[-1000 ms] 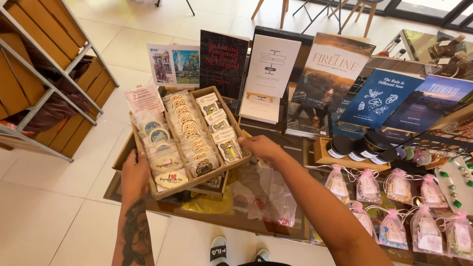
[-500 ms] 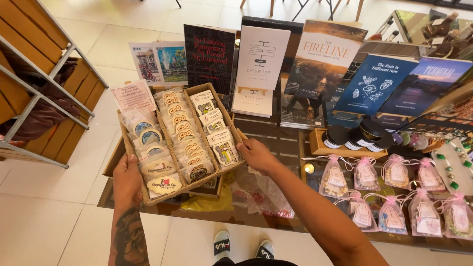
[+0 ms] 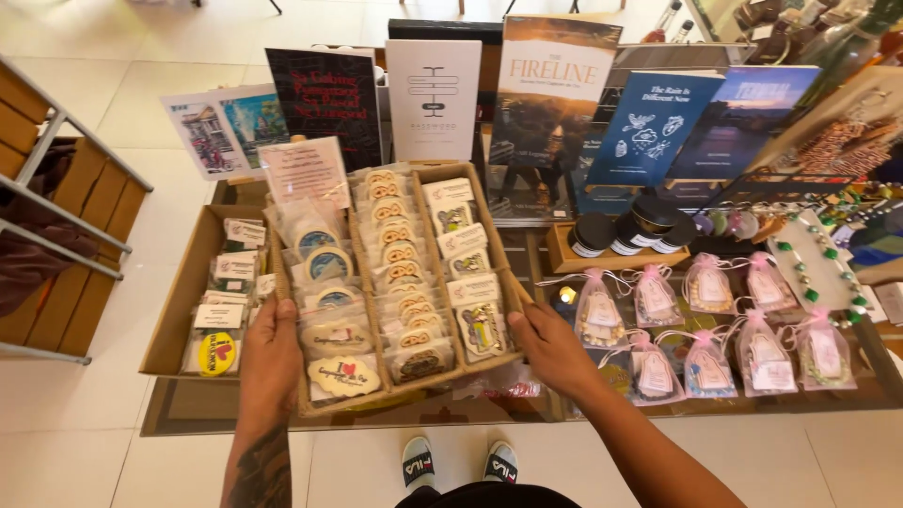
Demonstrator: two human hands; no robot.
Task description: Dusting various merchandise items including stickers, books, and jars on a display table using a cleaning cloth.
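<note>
Left hand [image 3: 271, 350] grip clasps the wooden tray [image 3: 496, 273] at nine o'clock; right hand [image 3: 550, 346] grip clasps it at three o'clock; packets [image 3: 400, 282] fill it.

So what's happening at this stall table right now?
A person standing at a display table grips a wooden tray of wrapped cookies and small packets with both hands: the left hand on its left edge, the right hand on its right edge. The tray sits tilted, beside a cardboard box of small packets. Books stand upright behind it, with dark jars and pink-ribboned pouches to the right.
</note>
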